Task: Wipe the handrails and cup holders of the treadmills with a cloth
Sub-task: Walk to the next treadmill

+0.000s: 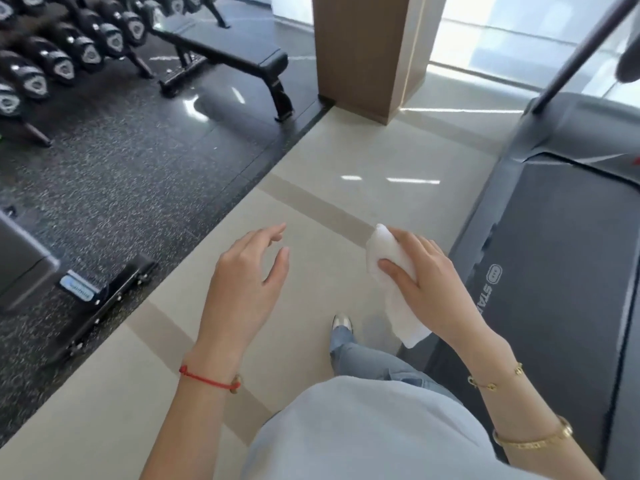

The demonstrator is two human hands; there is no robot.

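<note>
Right hand (420, 275) grips a folded white cloth (394, 289) beside the treadmill (561, 258); left hand (249, 268) hangs open, empty. Cloth's loose tail could catch the deck edge.

bright daylight from windows (526, 26) upper right, glare streaks on floor (311, 209), soft motion blur, wide-angle bending

Left hand (247, 271) relaxed, fingers loose; right hand (420, 271) grip closed, thumb pinching
</note>
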